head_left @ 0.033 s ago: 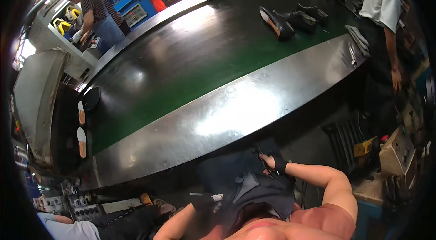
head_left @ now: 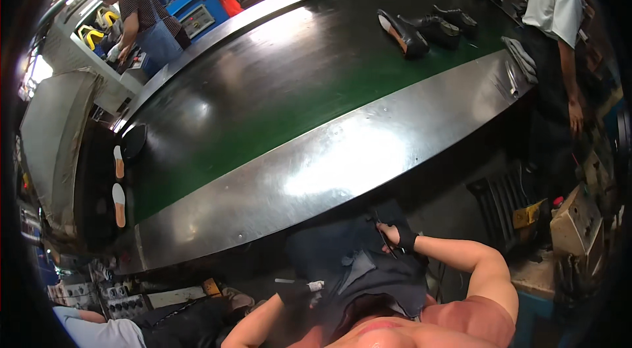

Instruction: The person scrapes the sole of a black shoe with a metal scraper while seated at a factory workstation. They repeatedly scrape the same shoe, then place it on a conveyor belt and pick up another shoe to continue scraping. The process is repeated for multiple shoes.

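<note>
A long dark surface (head_left: 250, 65) is spread across the middle of the frame, turning green toward its near side, where it is edged by a shiny steel strip (head_left: 217, 223). Black shoes (head_left: 409, 37) are laid at its upper right, near a grey cloth (head_left: 520, 58) placed on the steel. At the far left, two white-and-tan soles (head_left: 119, 205) are set near a rounded black piece (head_left: 134, 142). The left side is filled by a grey hood (head_left: 56, 150).

At the upper left, a person in an apron (head_left: 161, 38) is seen beside a blue machine (head_left: 194, 15); at the upper right, a person in a white shirt (head_left: 554, 5) is seen.

Below the steel strip, at lower centre, a slim dark tool (head_left: 377, 221) is grasped in the right hand (head_left: 390, 234). The left hand (head_left: 312, 287) is shadowed beside a thin pale piece (head_left: 284, 281); whether that is gripped cannot be told.
</note>
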Motion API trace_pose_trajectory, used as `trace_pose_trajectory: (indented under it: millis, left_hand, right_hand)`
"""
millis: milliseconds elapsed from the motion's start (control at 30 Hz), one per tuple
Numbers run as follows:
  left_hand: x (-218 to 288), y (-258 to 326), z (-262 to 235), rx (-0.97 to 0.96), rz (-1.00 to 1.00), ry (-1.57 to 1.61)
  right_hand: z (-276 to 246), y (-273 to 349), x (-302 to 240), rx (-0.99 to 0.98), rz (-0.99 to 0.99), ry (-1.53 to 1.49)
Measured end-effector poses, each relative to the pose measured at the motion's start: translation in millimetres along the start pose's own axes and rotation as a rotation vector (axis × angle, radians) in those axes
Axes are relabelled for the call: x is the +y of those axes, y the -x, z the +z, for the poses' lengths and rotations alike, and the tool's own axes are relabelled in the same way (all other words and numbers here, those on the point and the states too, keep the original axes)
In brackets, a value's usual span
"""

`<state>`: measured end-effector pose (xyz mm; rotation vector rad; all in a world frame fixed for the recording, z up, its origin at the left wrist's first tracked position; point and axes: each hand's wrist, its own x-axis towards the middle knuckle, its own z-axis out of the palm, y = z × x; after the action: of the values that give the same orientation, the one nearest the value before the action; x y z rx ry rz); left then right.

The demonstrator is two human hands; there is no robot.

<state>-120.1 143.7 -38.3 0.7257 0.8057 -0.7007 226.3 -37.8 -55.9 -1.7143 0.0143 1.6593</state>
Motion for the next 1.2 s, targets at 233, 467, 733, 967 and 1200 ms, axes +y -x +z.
trace_pose_trajectory:
  millis: [233, 467, 733, 967, 1200]
  left_hand:
    - [3, -2, -5, -0.015, 0.030, -0.144]
    - [11, 7, 7, -0.009, 0.040, -0.191]
    - [5, -4, -1, -0.018, 0.068, -0.192]
    - [19, 11, 17, 0.015, 0.030, -0.096]
    - [18, 13, 14, 0.027, 0.042, -0.159]
  right_hand:
    - [-4, -14, 8, -0.039, 0.035, -0.011]
    - [-3, -5, -1, -0.070, 0.016, 0.057]
    - [-8, -15, 7, -0.038, 0.038, 0.080]
    - [-5, -9, 3, -0.061, 0.040, 0.049]
    - [-5, -15, 4, -0.064, 0.039, 0.077]
